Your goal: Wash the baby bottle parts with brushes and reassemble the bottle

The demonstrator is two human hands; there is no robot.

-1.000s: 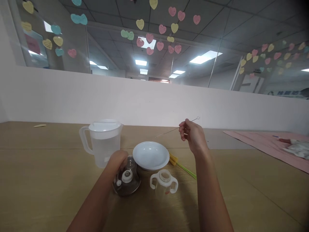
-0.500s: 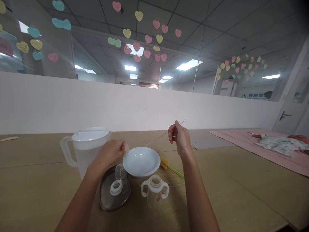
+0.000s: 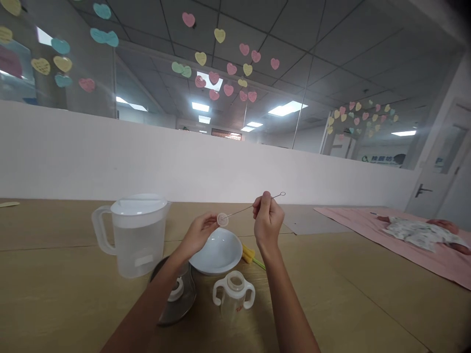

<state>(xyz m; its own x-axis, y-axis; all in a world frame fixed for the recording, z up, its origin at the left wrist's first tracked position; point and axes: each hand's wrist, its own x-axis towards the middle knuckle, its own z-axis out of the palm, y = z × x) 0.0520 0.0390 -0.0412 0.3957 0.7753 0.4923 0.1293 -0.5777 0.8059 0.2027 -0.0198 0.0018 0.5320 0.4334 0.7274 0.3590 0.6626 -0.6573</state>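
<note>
My left hand (image 3: 200,233) pinches a small clear silicone bottle nipple (image 3: 222,219) by its side, its round open base facing me. My right hand (image 3: 268,218) is closed on a thin wire brush (image 3: 241,211) with a looped end; its far tip meets the nipple's opening. Below the hands sits a white bowl (image 3: 221,252). In front of it stands a clear baby bottle (image 3: 233,299) with two white handles and no top. A dark metal tray (image 3: 186,299) holds a white collar ring (image 3: 177,291), partly hidden by my left forearm.
A lidded translucent pitcher (image 3: 140,245) with liquid stands at left. A yellow sponge brush (image 3: 249,254) with a green handle lies beside the bowl. At right, a clothed doll-like figure (image 3: 412,233) lies on a pink cloth (image 3: 353,223). A low white wall (image 3: 184,166) runs behind the table.
My left hand has moved right and turned the nipple toward me, over the bowl's far rim. The wire brush's tip has come to the nipple. The view has shifted slightly.
</note>
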